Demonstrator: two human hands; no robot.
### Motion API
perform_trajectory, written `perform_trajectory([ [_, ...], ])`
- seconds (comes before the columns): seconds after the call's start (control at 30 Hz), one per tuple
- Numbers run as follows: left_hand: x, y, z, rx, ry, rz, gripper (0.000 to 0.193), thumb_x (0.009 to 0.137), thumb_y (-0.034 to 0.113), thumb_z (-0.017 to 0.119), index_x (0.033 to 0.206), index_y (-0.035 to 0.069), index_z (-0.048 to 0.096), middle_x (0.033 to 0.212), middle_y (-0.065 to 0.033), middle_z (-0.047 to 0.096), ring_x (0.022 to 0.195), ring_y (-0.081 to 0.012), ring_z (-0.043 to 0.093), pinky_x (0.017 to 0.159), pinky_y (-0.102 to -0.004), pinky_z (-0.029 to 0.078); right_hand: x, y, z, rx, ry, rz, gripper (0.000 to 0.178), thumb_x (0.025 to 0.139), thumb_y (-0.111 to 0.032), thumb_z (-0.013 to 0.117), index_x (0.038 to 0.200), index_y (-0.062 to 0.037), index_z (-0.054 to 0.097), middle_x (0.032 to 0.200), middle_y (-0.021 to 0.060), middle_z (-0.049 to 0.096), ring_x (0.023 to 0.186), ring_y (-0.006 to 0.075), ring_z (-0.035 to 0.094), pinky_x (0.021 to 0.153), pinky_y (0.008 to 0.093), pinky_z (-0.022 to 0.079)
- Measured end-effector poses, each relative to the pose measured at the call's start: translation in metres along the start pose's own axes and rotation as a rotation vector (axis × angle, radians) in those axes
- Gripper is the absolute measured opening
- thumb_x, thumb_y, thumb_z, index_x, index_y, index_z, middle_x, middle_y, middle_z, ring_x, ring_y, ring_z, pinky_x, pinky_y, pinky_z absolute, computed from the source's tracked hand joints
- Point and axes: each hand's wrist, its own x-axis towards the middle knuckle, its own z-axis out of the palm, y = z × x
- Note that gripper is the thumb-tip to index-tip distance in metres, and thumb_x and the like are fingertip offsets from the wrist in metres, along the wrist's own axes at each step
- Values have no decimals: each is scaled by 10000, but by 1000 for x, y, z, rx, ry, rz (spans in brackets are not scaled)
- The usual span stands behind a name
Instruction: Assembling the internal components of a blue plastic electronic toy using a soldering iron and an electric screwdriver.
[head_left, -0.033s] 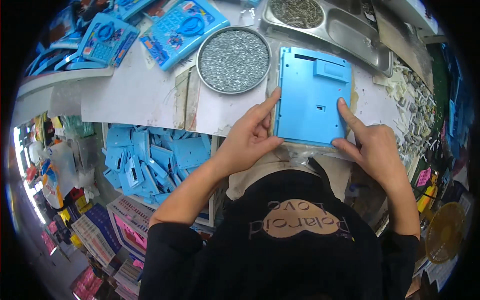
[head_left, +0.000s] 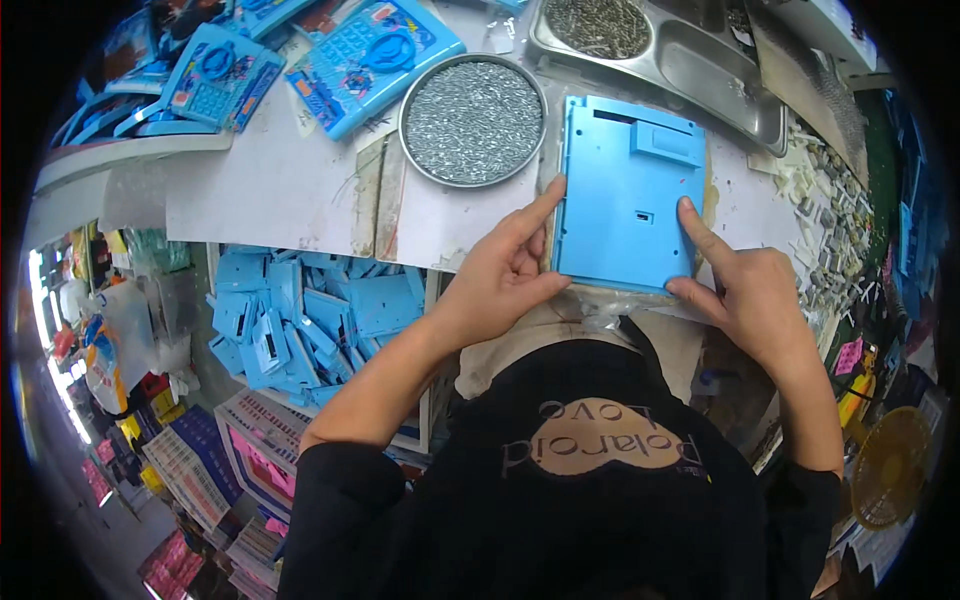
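Observation:
A light-blue plastic toy casing lies on the bench in front of me, back side up. It has a slot near its far edge, a raised rectangular part at the far right and a small opening lower down. My left hand holds its left side, the index finger along the edge and the thumb at the near left corner. At the right, my right hand grips the casing with the index finger on the side edge and the thumb at the near corner. Its other fingers are curled under.
Left of the casing stands a round metal dish of small silvery pieces. A steel tray holds brownish screws behind. Finished-looking blue toys lie far left. A bin of blue panels sits below the bench. Small parts are scattered right.

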Motion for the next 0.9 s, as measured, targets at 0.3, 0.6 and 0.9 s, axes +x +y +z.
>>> perform_trajectory([
  [0.3,-3,20,-4,65,-64,-80,917,902,20,697,1665,205,222,952,-14,492,668,-49,453,624,-215,423,13,-10,-26,-175,-68,-132,654,841,-371,780,1386,-50,616,602,123,625,580,355,634,597,451,492],
  [0.6,35,56,-75,1081,585,443,213,817,104,793,1028,80,770,895,-71,630,734,-214,590,711,-345,491,39,-10,-54,-227,7,-344,371,784,-251,796,1071,-18,764,833,106,657,877,282,620,753,405,496],
  [0.9,51,42,-87,1133,565,506,74,827,121,764,833,56,731,786,-91,651,783,-291,631,730,-416,453,139,-50,-31,-102,272,-565,102,785,-180,746,762,-81,743,821,72,665,942,271,608,832,427,492],
])
